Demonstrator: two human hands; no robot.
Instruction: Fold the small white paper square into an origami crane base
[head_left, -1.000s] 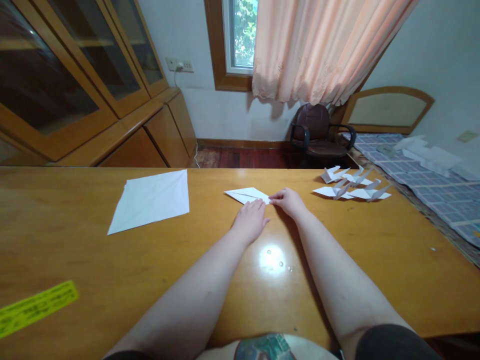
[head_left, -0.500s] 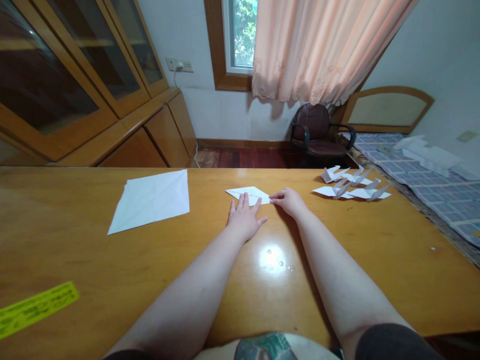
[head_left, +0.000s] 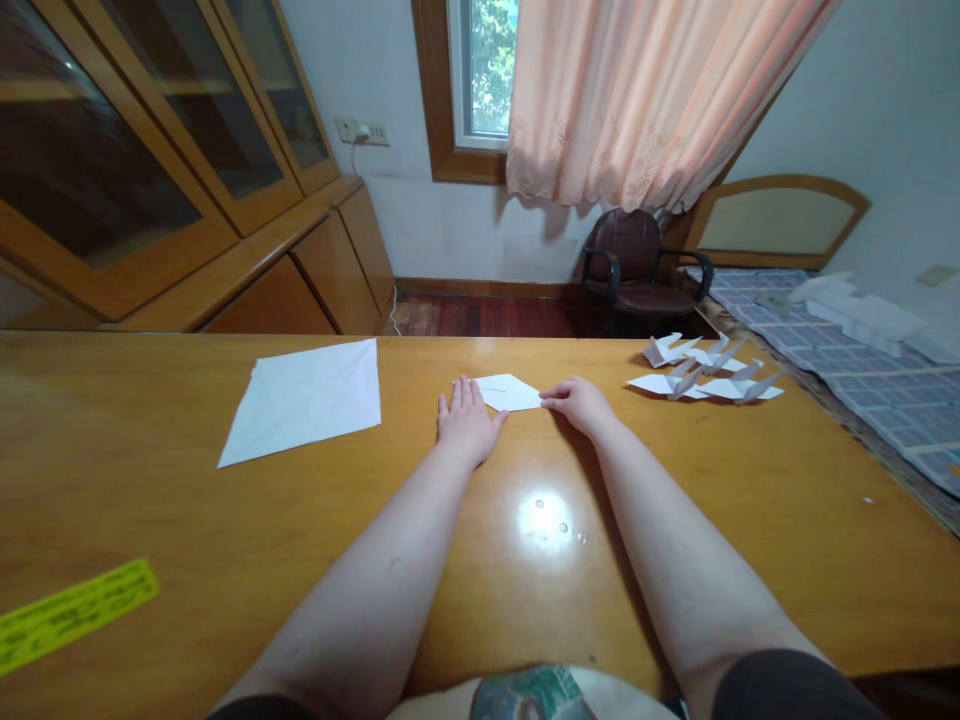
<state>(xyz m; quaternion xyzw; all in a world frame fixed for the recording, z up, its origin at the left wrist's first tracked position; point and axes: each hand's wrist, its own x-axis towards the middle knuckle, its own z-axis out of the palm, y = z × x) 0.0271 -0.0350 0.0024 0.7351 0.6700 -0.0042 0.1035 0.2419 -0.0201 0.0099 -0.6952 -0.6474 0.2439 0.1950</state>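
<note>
A small white folded paper [head_left: 508, 391], shaped like a long diamond with a crease line along its middle, lies flat on the wooden table [head_left: 300, 540]. My left hand [head_left: 466, 425] is laid flat over its left end, fingers stretched out, covering that part. At the opposite corner, my right hand [head_left: 577, 403] pinches the right tip of the paper between thumb and fingers. Further left rests a larger sheet of white paper [head_left: 311, 400] with fold marks.
Several white origami cranes [head_left: 705, 375] stand at the table's far right. A yellow label strip [head_left: 82, 610] is at the near left. Beyond the table are a brown armchair [head_left: 637, 265], a bed [head_left: 810, 330] and a glass-door cabinet [head_left: 247, 230].
My left hand has slid left along the folded paper, from its middle to its left end. My right hand keeps its pinch on the right tip.
</note>
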